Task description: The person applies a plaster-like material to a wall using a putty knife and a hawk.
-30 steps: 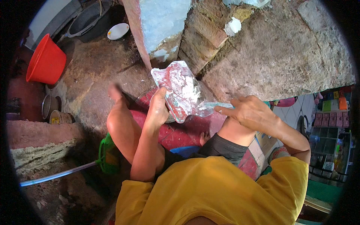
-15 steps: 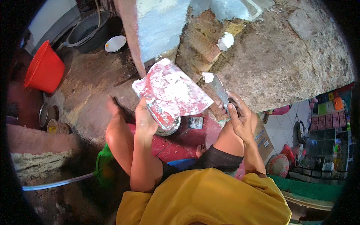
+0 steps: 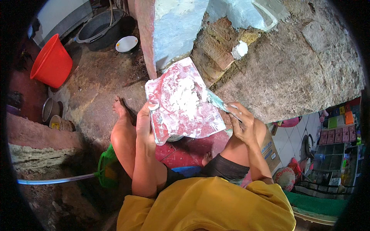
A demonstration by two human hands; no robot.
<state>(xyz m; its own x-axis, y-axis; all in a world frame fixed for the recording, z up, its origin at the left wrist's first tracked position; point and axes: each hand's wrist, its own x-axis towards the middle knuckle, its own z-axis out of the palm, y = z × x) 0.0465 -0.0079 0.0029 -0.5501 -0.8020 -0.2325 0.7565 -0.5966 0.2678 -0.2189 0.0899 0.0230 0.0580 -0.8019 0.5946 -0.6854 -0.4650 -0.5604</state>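
My left hand (image 3: 144,122) is closed on the near left edge of a thin red-and-white board (image 3: 158,91), its thumb on top. White paste (image 3: 185,94) lies heaped mid-board and smeared over much of its face. In my right hand (image 3: 243,124) is a putty knife (image 3: 217,101), gripped by the handle with the fingers closed. Its blade points left and meets the right edge of the board, where paste shows at the tip. A lump of white paste (image 3: 239,50) sits on the broken masonry beyond.
A pale blue wall (image 3: 175,30) with exposed brick rises ahead, beside a rough concrete slab (image 3: 281,77). A red bucket (image 3: 52,61), a black tub (image 3: 98,32) and a white plate (image 3: 126,44) stand far left. Beneath the board, a container (image 3: 175,138) is mostly hidden.
My right hand has brought the putty knife's blade from beside the board onto its right edge. The board has turned and tilted, now covering more of the container below. The whole view has shifted slightly.
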